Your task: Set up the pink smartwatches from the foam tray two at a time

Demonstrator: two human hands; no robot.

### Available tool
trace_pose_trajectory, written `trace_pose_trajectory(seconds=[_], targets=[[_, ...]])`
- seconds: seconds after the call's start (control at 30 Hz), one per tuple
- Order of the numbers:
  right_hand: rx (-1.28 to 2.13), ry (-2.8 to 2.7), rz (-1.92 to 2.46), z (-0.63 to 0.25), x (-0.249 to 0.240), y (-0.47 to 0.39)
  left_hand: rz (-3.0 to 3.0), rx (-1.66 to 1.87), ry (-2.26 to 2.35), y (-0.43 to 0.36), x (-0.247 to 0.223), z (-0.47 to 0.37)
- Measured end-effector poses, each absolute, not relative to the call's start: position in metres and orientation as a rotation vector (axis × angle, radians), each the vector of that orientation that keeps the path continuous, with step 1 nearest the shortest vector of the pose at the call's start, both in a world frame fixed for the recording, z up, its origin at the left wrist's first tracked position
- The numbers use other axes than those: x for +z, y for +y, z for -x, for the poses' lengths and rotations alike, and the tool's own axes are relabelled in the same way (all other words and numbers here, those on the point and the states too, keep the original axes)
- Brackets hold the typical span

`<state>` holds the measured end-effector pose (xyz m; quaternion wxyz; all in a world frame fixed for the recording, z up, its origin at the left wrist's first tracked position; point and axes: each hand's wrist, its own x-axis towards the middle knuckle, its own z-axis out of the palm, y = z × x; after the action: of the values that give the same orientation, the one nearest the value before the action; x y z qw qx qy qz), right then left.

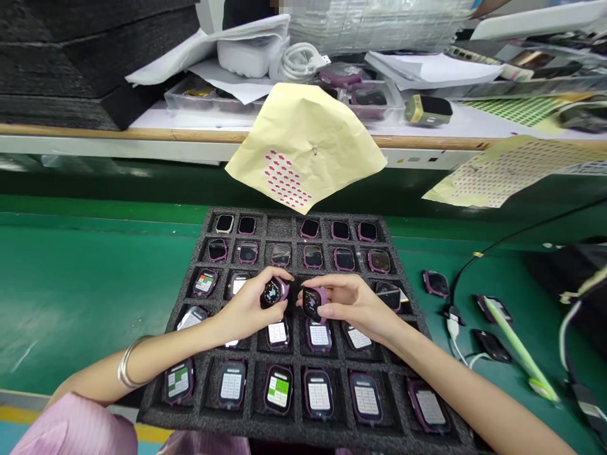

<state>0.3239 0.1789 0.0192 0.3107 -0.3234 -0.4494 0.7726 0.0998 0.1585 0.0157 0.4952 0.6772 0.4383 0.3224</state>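
A black foam tray with square compartments lies in front of me, and many of them hold purple-framed smartwatches. Over its middle, my left hand pinches a purple watch whose lit face shows a dial. Just to the right, my right hand grips another purple watch, also with a lit dial, between thumb and fingers. The two held watches are apart. Several watches in the lower rows show white grid screens; one in the front row shows green and white blocks. The back rows have dark screens.
On the green mat at right lie a loose watch, a green pen and cables. Yellow sticker sheets hang from the shelf edge. Black foam blocks stand at upper left.
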Motion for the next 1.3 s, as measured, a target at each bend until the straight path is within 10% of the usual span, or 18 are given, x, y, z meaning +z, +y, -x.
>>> trace_pose_trajectory(seconds=[1.3], targets=[[2.003, -1.244, 0.816, -0.3246, 0.0215, 0.1796, -1.656, 0.769, 1.07, 0.1598, 0.0229, -0.0984]])
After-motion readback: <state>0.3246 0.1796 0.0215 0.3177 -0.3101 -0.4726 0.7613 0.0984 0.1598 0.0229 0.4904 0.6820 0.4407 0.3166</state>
